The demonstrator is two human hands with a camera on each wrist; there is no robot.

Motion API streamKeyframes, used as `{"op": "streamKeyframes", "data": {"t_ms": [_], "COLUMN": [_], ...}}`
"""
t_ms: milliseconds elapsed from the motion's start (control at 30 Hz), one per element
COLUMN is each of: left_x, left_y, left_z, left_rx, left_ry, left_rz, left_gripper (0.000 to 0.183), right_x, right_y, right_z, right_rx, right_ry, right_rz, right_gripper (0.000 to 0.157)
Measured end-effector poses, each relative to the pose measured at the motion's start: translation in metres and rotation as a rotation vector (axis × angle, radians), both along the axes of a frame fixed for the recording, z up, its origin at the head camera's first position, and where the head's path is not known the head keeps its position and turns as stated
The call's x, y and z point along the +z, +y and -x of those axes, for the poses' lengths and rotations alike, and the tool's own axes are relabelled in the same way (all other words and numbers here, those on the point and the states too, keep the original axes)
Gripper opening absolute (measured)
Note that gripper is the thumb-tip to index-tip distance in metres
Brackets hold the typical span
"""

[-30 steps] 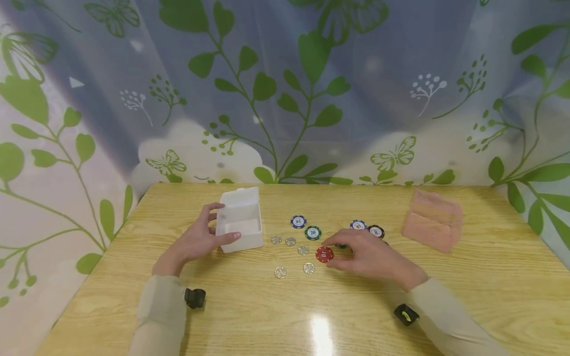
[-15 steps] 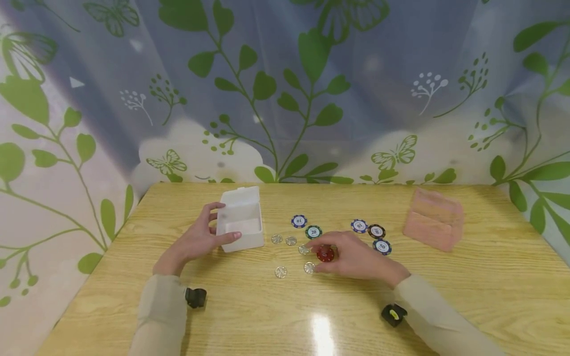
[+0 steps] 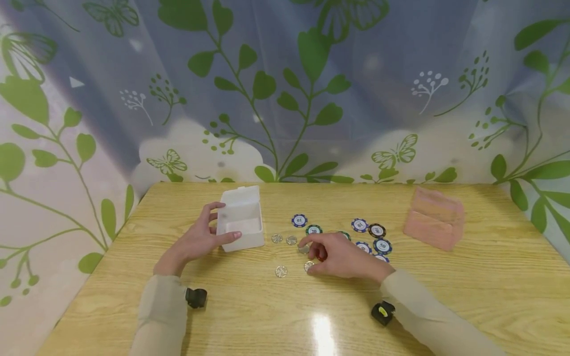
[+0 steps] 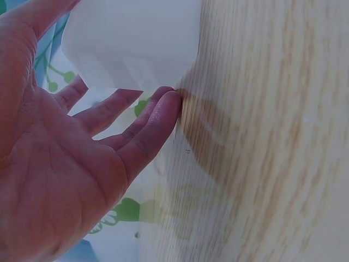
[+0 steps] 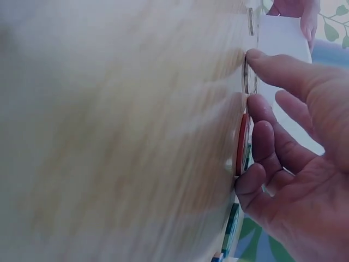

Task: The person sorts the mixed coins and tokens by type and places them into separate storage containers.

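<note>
A white lidded box (image 3: pixel 249 241) stands with its lid up, gripped by my left hand (image 3: pixel 196 242), thumb on the near wall and fingers round the left side. In the left wrist view two fingertips (image 4: pixel 173 101) reach the table beside the box (image 4: pixel 131 38). My right hand (image 3: pixel 347 257) is low over silver coins. Its index fingertip overlaps one coin (image 3: pixel 304 250); the thumb tip is at another coin (image 3: pixel 308 266), with a gap between the two. Its other fingers curl above a red poker chip (image 5: pixel 241 144), mostly hidden in the head view.
Other silver coins (image 3: pixel 281 271) lie between box and right hand. Blue (image 3: pixel 299 220) and green (image 3: pixel 314 230) chips lie beyond them. More chips, including a black one (image 3: pixel 376 230), lie right of the hand. A pink pouch (image 3: pixel 432 222) lies farther right; a patterned curtain (image 3: pixel 285 99) hangs behind.
My right hand has moved left from the red chip to the coins, its fingers curling in. The chips to its right came into view. My left hand and the box have stayed put.
</note>
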State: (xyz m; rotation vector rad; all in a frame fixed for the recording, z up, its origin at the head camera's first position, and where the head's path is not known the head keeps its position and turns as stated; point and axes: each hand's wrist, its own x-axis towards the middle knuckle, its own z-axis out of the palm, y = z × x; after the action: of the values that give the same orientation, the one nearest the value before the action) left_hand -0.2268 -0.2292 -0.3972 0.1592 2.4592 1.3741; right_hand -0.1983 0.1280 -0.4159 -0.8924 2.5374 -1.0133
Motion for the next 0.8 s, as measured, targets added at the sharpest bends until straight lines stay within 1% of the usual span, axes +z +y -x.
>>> {"op": "streamKeyframes", "data": {"t_ms": [200, 500, 600, 800], "left_x": [0.0, -0.001, -0.001, -0.001], "left_y": [0.0, 0.0, 0.0, 0.0], "left_z": [0.0, 0.0, 0.0, 0.001], "left_rx": [-0.002, 0.001, 0.0, 0.003], "left_ry": [0.001, 0.0, -0.001, 0.0], "left_rz": [0.001, 0.009, 0.009, 0.011], "left_gripper": [0.099, 0.098, 0.098, 0.099], "right_x": [0.004, 0.005, 0.005, 0.006], "right_y": [-0.004, -0.012, -0.013, -0.013], "right_z": [-0.001, -0.003, -0.004, -0.003], "right_rx": [-0.003, -0.058, -0.076, -0.068], "right_ry": [0.031, 0.006, -0.007, -0.018], "right_rz": [-0.031, -0.099, -0.1, -0.087], "right_gripper": [0.038, 0.032, 0.029, 0.026]}}
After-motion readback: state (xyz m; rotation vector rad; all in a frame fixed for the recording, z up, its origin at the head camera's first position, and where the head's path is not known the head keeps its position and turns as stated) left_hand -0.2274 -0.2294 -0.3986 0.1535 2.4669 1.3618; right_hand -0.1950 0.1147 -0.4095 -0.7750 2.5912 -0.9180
